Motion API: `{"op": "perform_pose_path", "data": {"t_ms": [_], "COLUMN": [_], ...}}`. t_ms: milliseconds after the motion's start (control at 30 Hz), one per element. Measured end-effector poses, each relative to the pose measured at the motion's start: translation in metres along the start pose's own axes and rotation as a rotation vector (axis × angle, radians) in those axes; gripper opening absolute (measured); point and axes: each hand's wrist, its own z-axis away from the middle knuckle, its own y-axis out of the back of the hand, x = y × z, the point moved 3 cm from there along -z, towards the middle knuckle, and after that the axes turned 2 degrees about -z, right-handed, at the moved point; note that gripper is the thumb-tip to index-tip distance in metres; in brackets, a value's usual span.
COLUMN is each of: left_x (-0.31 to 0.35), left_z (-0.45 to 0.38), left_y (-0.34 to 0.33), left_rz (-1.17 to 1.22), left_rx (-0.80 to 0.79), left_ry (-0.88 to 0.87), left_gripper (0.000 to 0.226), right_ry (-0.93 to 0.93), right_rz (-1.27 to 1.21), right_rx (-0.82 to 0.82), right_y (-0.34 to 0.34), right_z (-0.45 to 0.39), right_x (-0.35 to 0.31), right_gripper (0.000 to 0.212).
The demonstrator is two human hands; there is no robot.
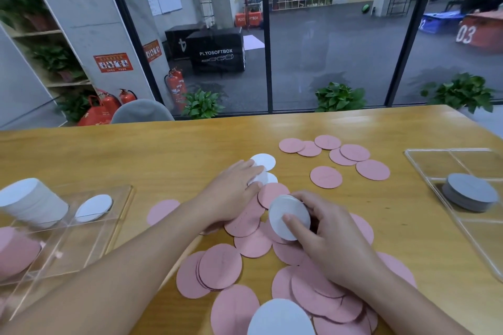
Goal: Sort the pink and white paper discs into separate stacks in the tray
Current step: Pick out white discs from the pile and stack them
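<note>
A: What is being touched by the left hand (234,193)?

B: A white disc (268,178) is being pressed under its straight fingers; a small white stack (290,216) is being pinched by the right hand (324,236), thumb on top.

A: And the trays?

B: Left of both hands, white discs (32,202) and pink discs (16,251) are being held in a clear tray (81,247); the pink stack is being cut off. Right of them, grey discs (471,193) are being held in another tray (435,160).

pink discs (220,266) lie scattered and overlapping across the table. white stack (32,202) stands in the clear tray (119,226), far left.
</note>
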Motion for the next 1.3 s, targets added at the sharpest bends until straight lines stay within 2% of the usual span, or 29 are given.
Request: {"op": "perform_pose_path", "data": {"t_ms": [300, 500, 667, 767, 867, 967, 1100, 1167, 1300], "left_x": [0.019, 0.032, 0.036, 0.040, 0.040, 0.039, 0.042, 0.039, 0.048], "left_z": [0.028, 0.033, 0.030, 0.030, 0.039, 0.060, 0.094, 0.104, 0.108], "left_y": [-0.007, -0.012, -0.012, -0.004, 0.008, 0.022, 0.031, 0.028, 0.021], "left_rz": [-0.138, -0.261, -0.249, -0.081, 0.240, 0.537, 0.652, 0.682, 0.900], "left_rx": [0.132, 0.226, 0.220, 0.218, 0.352, 0.508, 0.622, 0.571, 0.337], "left_ry": [0.118, 0.273, 0.314, 0.325, 0.289, 0.260, 0.234, 0.221, 0.142], "left_gripper": [0.044, 0.044, 0.042, 0.033, 0.015, 0.011, 0.013, 0.013, 0.012], "right_ry": [0.024, 0.043, 0.012, 0.004, 0.006, -0.002, -0.020, -0.032, -0.084], "right_rz": [0.139, 0.168, 0.143, 0.148, 0.144, 0.102, 0.074, 0.013, -0.108], "right_rx": [-0.004, -0.050, -0.037, -0.038, -0.022, 0.020, 0.024, 0.015, 0.005], "right_y": [0.004, -0.001, 0.000, -0.001, 0.000, 0.002, 0.000, -0.002, -0.002], "right_z": [0.012, 0.013, 0.012, 0.012, 0.013, 0.013, 0.016, 0.016, 0.017], "right_x": [-0.005, -0.001, 0.001, 0.002, -0.002, -0.006, -0.010, -0.013, -0.016], "right_gripper": [0.010, 0.011, 0.012, 0.012, 0.009, 0.006, 0.010, 0.006, 0.003]}}
